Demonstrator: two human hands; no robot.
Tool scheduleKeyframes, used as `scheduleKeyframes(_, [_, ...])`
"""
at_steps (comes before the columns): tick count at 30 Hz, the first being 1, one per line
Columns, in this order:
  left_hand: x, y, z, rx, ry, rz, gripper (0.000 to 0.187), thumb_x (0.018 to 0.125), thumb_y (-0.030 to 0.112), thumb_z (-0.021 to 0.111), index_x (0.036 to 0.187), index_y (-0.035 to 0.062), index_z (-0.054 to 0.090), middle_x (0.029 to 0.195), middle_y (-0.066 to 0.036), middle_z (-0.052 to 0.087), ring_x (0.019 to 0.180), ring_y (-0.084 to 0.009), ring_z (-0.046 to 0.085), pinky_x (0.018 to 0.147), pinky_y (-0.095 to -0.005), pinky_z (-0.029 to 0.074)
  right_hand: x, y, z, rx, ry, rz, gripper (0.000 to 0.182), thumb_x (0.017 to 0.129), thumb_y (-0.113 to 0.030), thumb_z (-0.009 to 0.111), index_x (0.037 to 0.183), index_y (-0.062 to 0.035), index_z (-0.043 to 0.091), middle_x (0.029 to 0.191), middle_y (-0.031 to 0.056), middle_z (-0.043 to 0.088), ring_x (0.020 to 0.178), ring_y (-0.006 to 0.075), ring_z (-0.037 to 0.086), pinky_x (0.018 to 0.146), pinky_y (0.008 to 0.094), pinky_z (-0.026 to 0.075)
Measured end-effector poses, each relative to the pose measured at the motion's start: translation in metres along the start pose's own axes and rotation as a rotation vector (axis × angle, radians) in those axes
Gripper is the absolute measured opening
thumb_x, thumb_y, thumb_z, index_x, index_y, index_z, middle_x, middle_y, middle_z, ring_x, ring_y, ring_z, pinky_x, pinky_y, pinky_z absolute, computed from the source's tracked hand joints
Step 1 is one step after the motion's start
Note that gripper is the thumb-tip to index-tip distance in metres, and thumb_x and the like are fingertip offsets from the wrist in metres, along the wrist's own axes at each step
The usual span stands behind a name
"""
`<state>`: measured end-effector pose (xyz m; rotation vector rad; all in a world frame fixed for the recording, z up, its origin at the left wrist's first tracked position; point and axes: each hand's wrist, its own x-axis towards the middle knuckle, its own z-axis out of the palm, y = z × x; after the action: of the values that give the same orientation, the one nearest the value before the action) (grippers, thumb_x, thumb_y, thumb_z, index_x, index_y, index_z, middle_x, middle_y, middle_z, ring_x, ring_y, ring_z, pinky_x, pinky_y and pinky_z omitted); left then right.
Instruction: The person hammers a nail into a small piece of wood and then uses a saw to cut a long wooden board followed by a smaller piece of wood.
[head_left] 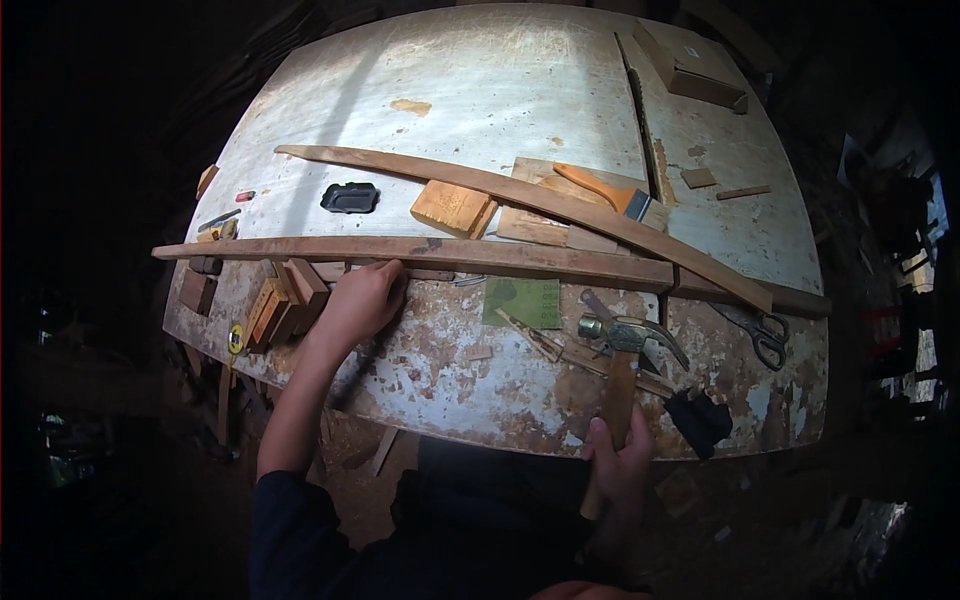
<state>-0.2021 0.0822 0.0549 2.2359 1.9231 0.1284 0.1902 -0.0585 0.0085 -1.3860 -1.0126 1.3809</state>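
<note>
My right hand [622,458] grips the wooden handle of a claw hammer [628,338] at the near edge of the table. The hammer's metal head points away from me over the worn tabletop. My left hand [366,302] rests with curled fingers against the near side of a long wooden strip [480,256]; what the fingertips hold, if anything, is hidden. Left of that hand stand several small wood blocks [282,305]. A green sheet of sandpaper [522,303] lies between my hands, and a thin split stick [530,335] crosses its near corner.
A second long strip [560,205] slants over a wood block [452,206] and a flat board. Beyond lie a paintbrush [600,188], a black tray [350,197] and a cardboard box [690,68]. Scissors [762,338] and a black cloth-like item [700,422] sit at right.
</note>
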Motion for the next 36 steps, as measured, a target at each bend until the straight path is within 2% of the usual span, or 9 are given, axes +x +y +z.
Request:
scheduleKeyframes(3, [0.000, 0.000, 0.000, 0.011, -0.013, -0.019, 0.015, 0.098, 0.014, 0.067, 0.108, 0.0035, 0.065, 0.100, -0.023, 0.075, 0.093, -0.0449, 0.072, 0.082, -0.0545, 0.057, 0.000, 0.000, 0.000, -0.047, -0.026, -0.015, 0.035, 0.105, -0.009, 0.064, 0.137, 0.0030, 0.055, 0.080, 0.0021, 0.062, 0.063, 0.0084, 0.060, 0.058, 0.0247, 0.049])
scheduleKeyframes(16, [0.000, -0.006, 0.005, -0.036, 0.060, 0.045, 0.017, 0.098, 0.015, 0.069, 0.108, 0.0031, 0.065, 0.103, -0.022, 0.075, 0.093, -0.0443, 0.073, 0.081, -0.0541, 0.058, 0.000, 0.000, 0.002, -0.049, -0.011, -0.006, 0.034, 0.105, -0.008, 0.063, 0.137, 0.0029, 0.055, 0.079, 0.0025, 0.062, 0.062, 0.0085, 0.059, 0.057, 0.0250, 0.048])
scheduleKeyframes(22, [0.002, -0.001, 0.004, 0.001, -0.005, -0.030, 0.020, 0.097, 0.019, 0.070, 0.106, 0.0017, 0.065, 0.089, -0.025, 0.074, 0.086, -0.0466, 0.072, 0.079, -0.0562, 0.058, 0.001, -0.002, 0.002, -0.050, -0.015, -0.004, 0.032, 0.105, -0.007, 0.063, 0.135, 0.0027, 0.056, 0.081, 0.0022, 0.061, 0.062, 0.0082, 0.059, 0.057, 0.0247, 0.048])
scheduleKeyframes(25, [0.002, -0.003, 0.006, -0.011, -0.005, 0.013, 0.023, 0.095, 0.020, 0.071, 0.105, -0.0002, 0.066, 0.081, -0.026, 0.072, 0.083, -0.0470, 0.072, 0.079, -0.0564, 0.058, 0.000, 0.000, 0.001, -0.061, -0.016, -0.010, 0.034, 0.105, -0.007, 0.063, 0.137, 0.0032, 0.056, 0.081, 0.0022, 0.061, 0.063, 0.0080, 0.058, 0.057, 0.0244, 0.048])
scheduleKeyframes(31, [-0.001, -0.002, -0.001, -0.008, -0.051, 0.028, 0.024, 0.094, 0.019, 0.073, 0.102, -0.0023, 0.066, 0.082, -0.026, 0.073, 0.081, -0.0459, 0.073, 0.080, -0.0536, 0.059, -0.001, -0.001, 0.003, -0.047, -0.002, -0.013, 0.040, 0.105, -0.006, 0.062, 0.143, 0.0041, 0.054, 0.083, 0.0023, 0.061, 0.063, 0.0076, 0.058, 0.058, 0.0241, 0.048])
scheduleKeyframes(36, [-0.025, 0.037, -0.024, -0.289, 0.053, -0.042, 0.016, 0.089, 0.012, 0.078, 0.091, -0.0016, 0.070, 0.082, -0.018, 0.076, 0.074, -0.0311, 0.076, 0.071, -0.0415, 0.060, 0.000, 0.004, 0.001, -0.047, 0.000, -0.006, 0.041, 0.105, -0.006, 0.062, 0.144, 0.0049, 0.053, 0.084, 0.0026, 0.062, 0.063, 0.0077, 0.058, 0.057, 0.0240, 0.048])
